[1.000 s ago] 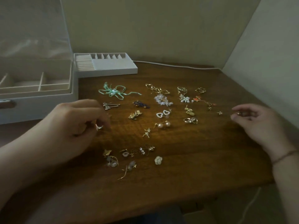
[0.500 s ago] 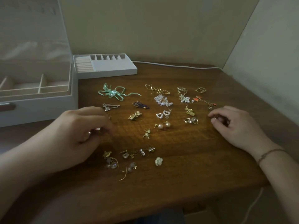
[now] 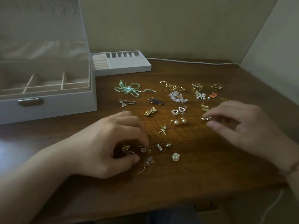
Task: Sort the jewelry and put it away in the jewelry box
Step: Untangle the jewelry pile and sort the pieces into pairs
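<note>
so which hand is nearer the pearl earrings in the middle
The right hand: its fingertips sit just to the right of the pearl earrings. The left hand is lower and to their left, fingers down among the pieces near the table's front.

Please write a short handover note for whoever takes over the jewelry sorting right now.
Left hand: fingers curled over small earrings at the near left of the table; whether it grips one is unclear.
Right hand: fingers loosely spread, fingertips at the gold hoop earrings; blurred, no firm grip visible.
Jewelry box: open, visible compartments empty. Removable tray sits beside it.
Done: pieces lie spread over the table.
Left: everything, including the green bow and pearl earrings.
</note>
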Action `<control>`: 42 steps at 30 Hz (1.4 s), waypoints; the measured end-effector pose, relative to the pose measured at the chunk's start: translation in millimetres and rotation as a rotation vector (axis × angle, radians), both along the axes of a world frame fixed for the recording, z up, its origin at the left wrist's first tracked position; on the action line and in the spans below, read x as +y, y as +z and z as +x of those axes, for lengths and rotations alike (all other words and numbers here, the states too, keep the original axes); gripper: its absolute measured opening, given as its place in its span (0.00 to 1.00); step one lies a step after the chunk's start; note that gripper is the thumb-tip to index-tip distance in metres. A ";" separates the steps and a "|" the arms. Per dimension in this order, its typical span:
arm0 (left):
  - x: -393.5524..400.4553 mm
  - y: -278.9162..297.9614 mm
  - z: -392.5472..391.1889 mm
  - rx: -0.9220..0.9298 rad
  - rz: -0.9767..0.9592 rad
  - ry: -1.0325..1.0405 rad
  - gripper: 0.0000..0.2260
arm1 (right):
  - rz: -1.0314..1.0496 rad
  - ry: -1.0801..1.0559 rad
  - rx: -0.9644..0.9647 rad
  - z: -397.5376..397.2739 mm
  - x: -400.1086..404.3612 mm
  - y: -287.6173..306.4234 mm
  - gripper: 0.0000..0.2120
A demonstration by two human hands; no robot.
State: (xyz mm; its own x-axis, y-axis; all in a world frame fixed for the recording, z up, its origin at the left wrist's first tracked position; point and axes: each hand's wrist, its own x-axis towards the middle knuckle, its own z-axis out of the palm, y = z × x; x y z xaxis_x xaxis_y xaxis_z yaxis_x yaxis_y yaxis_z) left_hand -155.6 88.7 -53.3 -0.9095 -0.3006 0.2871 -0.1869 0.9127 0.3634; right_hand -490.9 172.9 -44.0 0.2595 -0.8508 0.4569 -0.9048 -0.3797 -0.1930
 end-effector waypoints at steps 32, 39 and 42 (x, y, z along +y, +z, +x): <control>-8.7 2.1 8.5 0.067 -0.096 0.113 0.09 | 0.676 0.096 -0.526 100.7 -25.0 15.2 0.12; -1.0 4.0 5.5 -0.009 -0.027 -0.044 0.14 | 0.449 -0.037 0.205 114.7 -18.3 12.6 0.12; -0.7 5.8 8.4 0.073 -0.036 -0.007 0.14 | 0.435 -0.025 0.215 115.9 -20.4 11.2 0.05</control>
